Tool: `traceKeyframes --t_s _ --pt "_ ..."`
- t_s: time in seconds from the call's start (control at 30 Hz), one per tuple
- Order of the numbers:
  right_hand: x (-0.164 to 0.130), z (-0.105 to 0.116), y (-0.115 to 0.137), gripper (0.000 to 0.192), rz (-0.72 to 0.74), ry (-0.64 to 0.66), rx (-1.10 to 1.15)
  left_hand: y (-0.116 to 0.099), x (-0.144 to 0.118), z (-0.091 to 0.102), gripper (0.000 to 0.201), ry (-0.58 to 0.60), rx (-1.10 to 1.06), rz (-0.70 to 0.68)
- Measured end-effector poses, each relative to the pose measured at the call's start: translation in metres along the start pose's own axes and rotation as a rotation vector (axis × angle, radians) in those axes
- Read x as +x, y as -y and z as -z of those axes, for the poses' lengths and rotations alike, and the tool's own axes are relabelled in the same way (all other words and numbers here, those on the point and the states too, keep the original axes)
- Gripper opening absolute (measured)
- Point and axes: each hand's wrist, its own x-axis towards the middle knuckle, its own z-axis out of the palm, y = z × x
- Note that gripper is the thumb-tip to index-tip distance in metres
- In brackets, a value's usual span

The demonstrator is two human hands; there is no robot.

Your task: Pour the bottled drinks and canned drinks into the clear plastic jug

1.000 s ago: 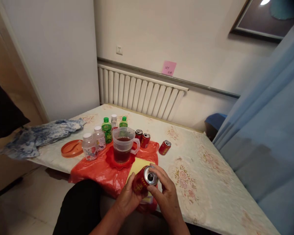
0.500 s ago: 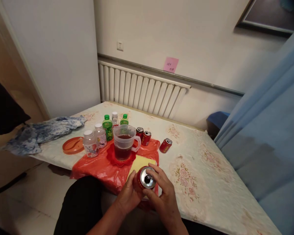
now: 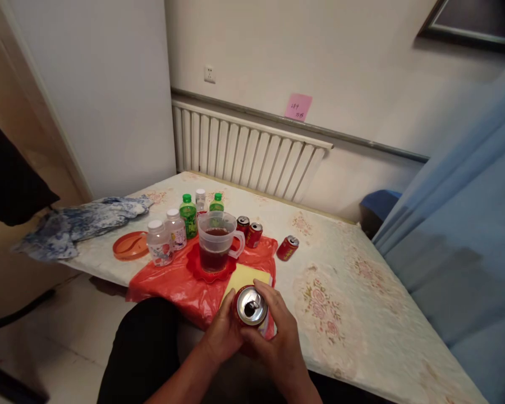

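1. Red drink can (image 3: 249, 306), opened top facing camera, held upright-ish just off the near table (image 3: 362, 314) edge, above a yellow sheet (image 3: 246, 276).
2. Left hand (image 3: 223, 335) wrapped on the can's left side, fingers pressed to it.
3. Right hand (image 3: 278, 336) clasps the right side, thumb under the rim, fingers curled over the far edge.
4. Beyond: clear measuring jug (image 3: 217, 242) with dark liquid on a red coaster (image 3: 193, 268), on a red plastic bag (image 3: 168, 283).
5. Two upright red cans (image 3: 249, 230) behind the jug; one toppled can (image 3: 287, 247) to the right.
6. Left of jug: small bottles (image 3: 168, 238), orange lid (image 3: 130, 246), blue cloth (image 3: 79, 221).
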Motion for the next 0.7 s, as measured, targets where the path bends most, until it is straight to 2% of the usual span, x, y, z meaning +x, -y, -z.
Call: traceKeyframes --t_s 0.2,0.33,0.5,0.57,0.7 --pt "-0.001 0.0 0.001 0.074 0.031 0.01 -0.023 -0.001 -0.003 -0.006 0.041 -0.045 -0.014 0.008" --pt "-0.002 0.0 0.002 0.075 0.076 0.017 -0.025 -0.002 -0.007 -0.011 0.039 -0.036 -0.006 0.022" --pt "-0.002 -0.001 0.002 0.08 0.017 0.019 -0.04 -0.001 -0.009 -0.012 0.041 -0.039 -0.013 0.014" --pt "-0.003 0.004 0.008 0.077 -0.006 0.008 -0.052 -0.001 -0.009 -0.012 0.041 -0.004 -0.004 0.007" --pt "-0.003 0.019 0.022 0.077 0.038 -0.069 -0.052 -0.001 -0.008 -0.014 0.049 0.148 0.039 0.02"
